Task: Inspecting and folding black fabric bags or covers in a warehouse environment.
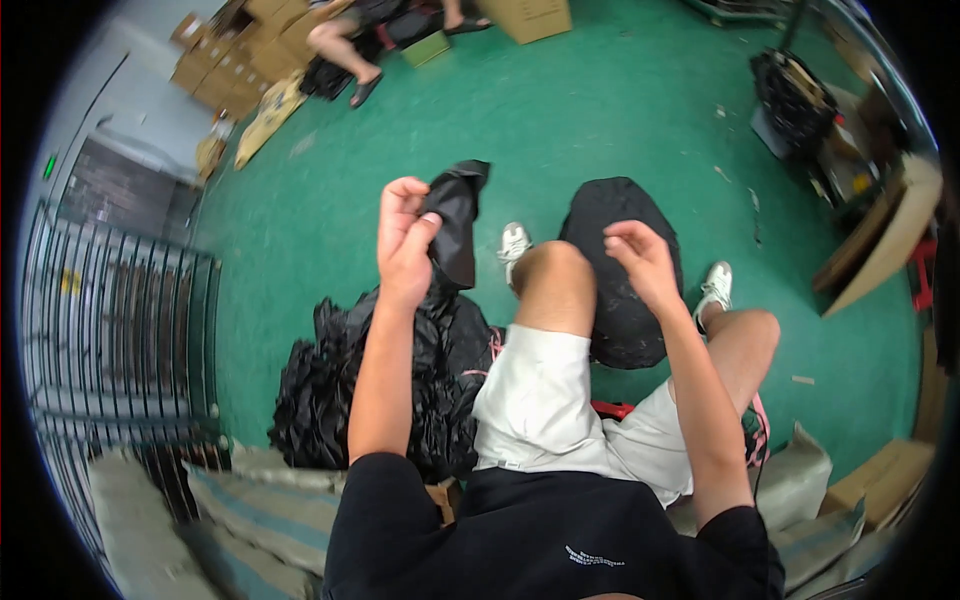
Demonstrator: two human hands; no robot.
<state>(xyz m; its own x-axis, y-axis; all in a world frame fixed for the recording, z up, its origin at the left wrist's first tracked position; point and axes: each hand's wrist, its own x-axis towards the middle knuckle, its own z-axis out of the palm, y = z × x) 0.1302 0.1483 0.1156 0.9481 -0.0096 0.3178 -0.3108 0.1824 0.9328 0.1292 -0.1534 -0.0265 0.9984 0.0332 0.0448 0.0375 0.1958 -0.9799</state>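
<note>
My left hand is raised above the pile, thumb and fingers closed on a limp black sheet piece that looks like thin fabric or plastic. The piece hangs to the right of the fingers, its top end folded over. My right hand hovers over a black, rounded bag-like bundle between my legs. Its fingers are loosely bent and apart, with nothing visible in them. Below my left hand, beside my leg, lies a heap of crumpled black pieces with a glossy sheen.
Metal racks stand at the left. Woven sacks lie behind me. Cardboard boxes are stacked at the far left, near another person's legs. A black-lined bin and a cardboard sheet are at the right.
</note>
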